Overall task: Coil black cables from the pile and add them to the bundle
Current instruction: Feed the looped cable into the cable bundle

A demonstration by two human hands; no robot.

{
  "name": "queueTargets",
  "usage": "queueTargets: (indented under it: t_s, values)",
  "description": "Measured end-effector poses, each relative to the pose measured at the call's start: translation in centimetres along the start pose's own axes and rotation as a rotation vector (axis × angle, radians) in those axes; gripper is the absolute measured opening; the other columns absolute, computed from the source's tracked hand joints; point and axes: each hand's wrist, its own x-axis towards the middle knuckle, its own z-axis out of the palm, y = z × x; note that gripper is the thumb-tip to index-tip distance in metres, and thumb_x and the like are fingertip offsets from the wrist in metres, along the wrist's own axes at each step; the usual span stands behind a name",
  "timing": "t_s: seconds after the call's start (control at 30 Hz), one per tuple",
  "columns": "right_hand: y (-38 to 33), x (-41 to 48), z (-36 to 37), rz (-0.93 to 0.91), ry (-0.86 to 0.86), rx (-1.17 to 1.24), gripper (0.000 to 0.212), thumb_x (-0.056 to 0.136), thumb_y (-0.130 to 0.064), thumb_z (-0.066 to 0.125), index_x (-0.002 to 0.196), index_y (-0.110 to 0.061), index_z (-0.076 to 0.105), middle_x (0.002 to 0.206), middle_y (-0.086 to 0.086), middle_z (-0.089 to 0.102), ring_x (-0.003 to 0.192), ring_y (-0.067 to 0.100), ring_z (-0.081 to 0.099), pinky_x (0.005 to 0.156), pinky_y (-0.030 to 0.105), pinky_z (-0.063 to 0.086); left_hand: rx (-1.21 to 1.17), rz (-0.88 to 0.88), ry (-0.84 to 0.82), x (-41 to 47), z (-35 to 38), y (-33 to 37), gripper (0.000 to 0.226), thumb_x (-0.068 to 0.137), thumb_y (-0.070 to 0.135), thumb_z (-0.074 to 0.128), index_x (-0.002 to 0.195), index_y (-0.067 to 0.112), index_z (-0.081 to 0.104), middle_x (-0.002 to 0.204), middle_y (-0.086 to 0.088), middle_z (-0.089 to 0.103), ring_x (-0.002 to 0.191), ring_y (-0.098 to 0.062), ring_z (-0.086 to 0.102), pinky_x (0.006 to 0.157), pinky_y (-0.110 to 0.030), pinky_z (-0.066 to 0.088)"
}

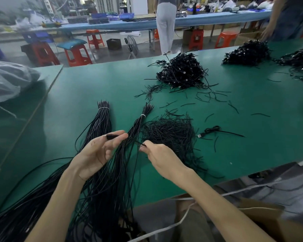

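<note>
Two long bunches of straight black cables lie on the green table, each tied near its far end with a white band: the left bunch and the right bunch. My left hand hovers palm up over them and pinches a black cable plug between thumb and fingertips. My right hand pinches a thin black cable end just right of the right bunch. A heap of short black ties lies by my right hand. A mound of coiled cables sits further back.
One coiled cable with a silver USB plug lies to the right. More cable mounds sit far right, where another person's hand reaches. A plastic bag lies at the left. A cardboard box stands below the table edge.
</note>
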Motion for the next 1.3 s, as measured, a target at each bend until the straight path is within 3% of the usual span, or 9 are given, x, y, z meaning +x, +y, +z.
queueTargets:
  t_s: [0.13, 0.23, 0.4, 0.53, 0.67, 0.83, 0.97, 1.13, 1.3]
  values:
    - [-0.3, -0.4, 0.6, -0.002, -0.060, -0.040, 0.030, 0.110, -0.040, 0.034, 0.086, -0.023, 0.038, 0.063, -0.010, 0.048, 0.048, 0.015, 0.044, 0.052, 0.039, 0.033, -0.182, 0.021, 0.195, 1.0, 1.8, -1.9, 0.035, 0.106, 0.023, 0.049, 0.130, 0.006, 0.068, 0.082, 0.008, 0.061, 0.058, -0.002, 0.051, 0.059, -0.017, 0.047]
    - [-1.1, -0.7, 1.4, -0.044, -0.095, -0.122, 0.031, 0.110, -0.043, 0.031, 0.089, -0.021, 0.036, 0.067, -0.002, 0.054, 0.053, 0.024, 0.050, 0.053, 0.039, 0.033, -0.354, 0.058, 0.246, 1.7, 3.6, -2.8, 0.024, 0.102, 0.037, 0.057, 0.111, 0.020, 0.071, 0.068, 0.012, 0.047, 0.053, -0.003, 0.041, 0.056, -0.018, 0.041]
    - [-1.4, -0.6, 1.6, 0.014, -0.182, -0.065, 0.029, 0.111, -0.039, 0.034, 0.096, -0.016, 0.044, 0.096, 0.018, 0.070, 0.080, 0.041, 0.065, 0.067, 0.047, 0.049, -0.116, 0.021, 0.302, 2.2, 5.0, -2.4, 0.026, 0.096, 0.050, 0.062, 0.094, 0.028, 0.075, 0.089, 0.005, 0.058, 0.078, -0.011, 0.058, 0.073, -0.025, 0.053]
    - [-1.4, -0.7, 1.2, 0.075, -0.241, -0.036, 0.032, 0.111, -0.039, 0.036, 0.098, -0.014, 0.050, 0.095, 0.017, 0.066, 0.080, 0.038, 0.063, 0.070, 0.045, 0.048, -0.211, 0.034, 0.224, 1.6, 5.0, -2.1, 0.035, 0.101, 0.046, 0.054, 0.091, 0.019, 0.075, 0.112, -0.004, 0.072, 0.106, -0.020, 0.070, 0.093, -0.031, 0.057]
    - [-1.6, -0.5, 1.3, 0.075, -0.296, -0.014, 0.034, 0.111, -0.039, 0.036, 0.101, -0.012, 0.054, 0.098, 0.013, 0.069, 0.073, 0.032, 0.060, 0.072, 0.045, 0.050, -0.214, 0.029, 0.163, 1.2, 5.4, -2.2, 0.031, 0.094, 0.049, 0.069, 0.095, 0.019, 0.075, 0.104, 0.000, 0.070, 0.079, -0.012, 0.065, 0.079, -0.029, 0.058]
    - [-1.9, -0.2, 1.3, 0.098, -0.315, 0.101, 0.040, 0.109, -0.043, 0.041, 0.096, -0.009, 0.059, 0.074, -0.003, 0.055, 0.065, 0.021, 0.054, 0.067, 0.039, 0.045, -0.242, 0.094, 0.181, 0.9, 5.6, -2.1, 0.045, 0.103, 0.050, 0.046, 0.083, 0.020, 0.073, 0.095, 0.002, 0.070, 0.069, -0.011, 0.061, 0.074, -0.027, 0.057]
    - [-1.4, 0.0, 0.4, 0.084, -0.335, 0.240, 0.042, 0.102, -0.054, 0.053, 0.074, -0.025, 0.066, 0.065, 0.003, 0.061, 0.053, 0.017, 0.049, 0.054, 0.037, 0.042, -0.273, 0.014, -0.210, -0.6, 5.4, -1.0, 0.050, 0.106, 0.049, 0.041, 0.075, 0.013, 0.056, 0.070, 0.001, 0.056, 0.047, -0.013, 0.047, 0.056, -0.023, 0.041]
    - [-0.4, 1.9, -2.1, 0.131, -0.417, 0.210, 0.029, 0.091, -0.039, 0.075, 0.068, -0.020, 0.072, 0.055, -0.008, 0.054, 0.046, 0.006, 0.040, 0.049, 0.027, 0.033, 0.645, -0.179, -0.524, -1.5, 6.2, 0.1, 0.065, 0.113, 0.045, 0.024, 0.087, 0.000, 0.063, 0.085, -0.015, 0.074, 0.056, -0.020, 0.065, 0.056, -0.028, 0.042]
    - [-1.7, 3.3, -5.2, 0.133, -0.327, 0.389, 0.046, 0.100, -0.048, 0.061, 0.070, -0.013, 0.069, 0.049, -0.009, 0.048, 0.042, 0.006, 0.040, 0.048, 0.016, 0.035, 1.118, -0.280, -0.276, -0.5, 5.7, -2.3, 0.054, 0.107, 0.047, 0.030, 0.112, 0.013, 0.072, 0.105, -0.001, 0.078, 0.085, -0.023, 0.075, 0.072, -0.034, 0.051]
